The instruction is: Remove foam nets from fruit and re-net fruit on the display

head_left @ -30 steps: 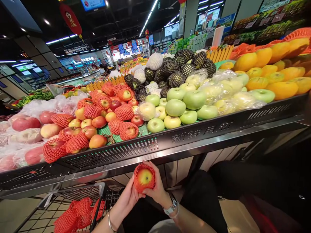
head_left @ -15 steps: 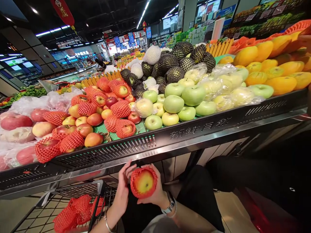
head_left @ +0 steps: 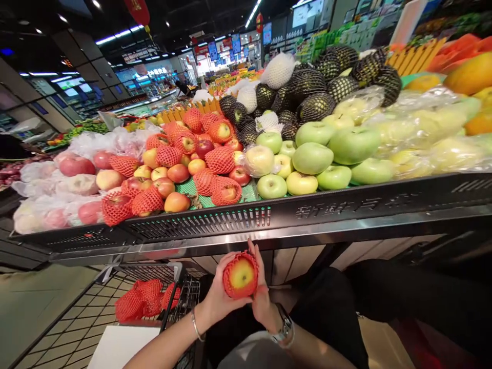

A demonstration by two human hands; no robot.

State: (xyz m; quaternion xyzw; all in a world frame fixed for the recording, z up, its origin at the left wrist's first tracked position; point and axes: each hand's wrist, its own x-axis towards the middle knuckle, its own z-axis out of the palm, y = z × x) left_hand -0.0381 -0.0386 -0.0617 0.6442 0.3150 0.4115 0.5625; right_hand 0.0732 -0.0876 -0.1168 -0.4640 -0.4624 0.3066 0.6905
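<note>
A red-and-yellow apple (head_left: 241,278) in a red foam net sits before my body, its yellow end facing up. My left hand (head_left: 220,293) is closed around its left side and underneath. Against the right side of the net rests my right hand (head_left: 263,300), fingers stretched upward and flat rather than wrapped round. Beyond my hands, on the display, lie more red apples (head_left: 178,173), several of them in red foam nets. Green apples (head_left: 313,158) are heaped to their right.
A shopping cart (head_left: 77,312) at lower left holds several red-netted fruits (head_left: 142,300) and a white flat item (head_left: 125,346). The black display rim (head_left: 307,207) runs across in front. Dark netted fruit (head_left: 305,84) is piled behind. Another person's dark-clothed leg (head_left: 415,287) is at right.
The apple has passed from my right hand's grip to my left hand's; my right fingers have straightened beside it. The view has turned left, showing more of the cart.
</note>
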